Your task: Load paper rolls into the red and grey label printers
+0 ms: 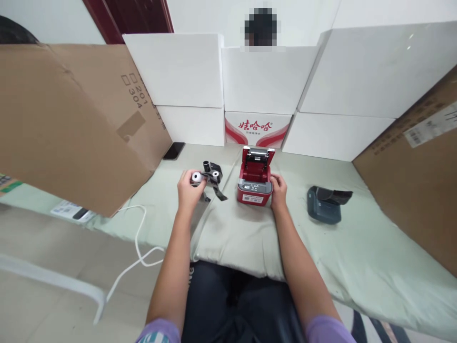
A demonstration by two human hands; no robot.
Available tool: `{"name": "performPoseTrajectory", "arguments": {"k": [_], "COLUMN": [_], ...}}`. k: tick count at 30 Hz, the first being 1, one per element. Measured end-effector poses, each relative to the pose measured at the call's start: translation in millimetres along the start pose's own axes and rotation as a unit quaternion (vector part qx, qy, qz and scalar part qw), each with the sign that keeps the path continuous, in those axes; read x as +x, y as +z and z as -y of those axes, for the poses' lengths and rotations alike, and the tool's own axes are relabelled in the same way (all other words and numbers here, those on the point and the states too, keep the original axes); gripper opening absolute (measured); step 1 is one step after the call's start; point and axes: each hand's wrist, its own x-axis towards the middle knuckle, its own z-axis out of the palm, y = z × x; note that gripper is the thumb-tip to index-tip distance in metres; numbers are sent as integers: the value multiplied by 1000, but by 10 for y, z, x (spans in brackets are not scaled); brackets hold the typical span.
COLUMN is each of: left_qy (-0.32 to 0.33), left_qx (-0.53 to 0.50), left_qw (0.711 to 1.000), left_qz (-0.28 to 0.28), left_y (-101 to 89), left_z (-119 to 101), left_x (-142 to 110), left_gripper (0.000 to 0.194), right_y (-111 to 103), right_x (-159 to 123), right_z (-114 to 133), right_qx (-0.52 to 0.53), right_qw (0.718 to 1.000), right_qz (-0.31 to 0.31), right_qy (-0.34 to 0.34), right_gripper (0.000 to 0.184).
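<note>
My left hand (189,187) is closed around a small white paper roll (196,176), its round end facing me. Right beside it lies a cluster of black rolls (215,167) with a loose dark strip (220,192) trailing toward me. Another small white roll end (215,175) shows among them. At the middle of the table stands a compact red label or receipt printer (255,190), its lid raised and the bay uncovered. My right hand (279,189) grips the printer's right side, fingers curled along the casing and partly hidden behind it.
A dark blue-grey device (324,206) with a black flap sits on the right. A phone (173,151) lies at back left. White boxes (260,81) wall off the back, with cardboard panels (82,119) at both sides. A white cable (141,238) hangs at left. Someone's head shows beyond the boxes.
</note>
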Motion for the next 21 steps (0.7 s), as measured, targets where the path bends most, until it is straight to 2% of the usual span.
{"name": "performPoseTrajectory", "arguments": {"k": [4, 7, 9, 11, 14, 18, 21], "left_qy": [-31, -40, -41, -47, -42, -31, -40], "left_qx": [61, 77, 81, 83, 131, 279, 337], "left_qw": [996, 995, 996, 991, 969, 927, 904], "left_qz": [-49, -41, 10, 95, 205, 249, 261], "left_y": [-127, -228, -272, -272, -179, 14, 79], "left_z": [121, 214, 224, 183, 74, -27, -52], "left_x": [47, 216, 333, 416, 452, 370, 291], "left_gripper": [14, 14, 15, 17, 18, 21, 32], "right_y": [3, 2, 2, 3, 7, 17, 23], "right_x": [-4, -2, 3, 8, 13, 10, 8], "right_z": [-1, -15, -26, -34, -40, -40, -35], "right_qx": [-5, 3, 11, 14, 12, 12, 10], "right_qw": [1000, 1000, 1000, 1000, 1000, 1000, 1000], "right_qz": [3, 3, 1, -1, -6, -11, -13], "right_qy": [-7, -9, -6, -6, -13, -12, -9], "right_gripper": [32, 31, 31, 30, 28, 29, 31]}}
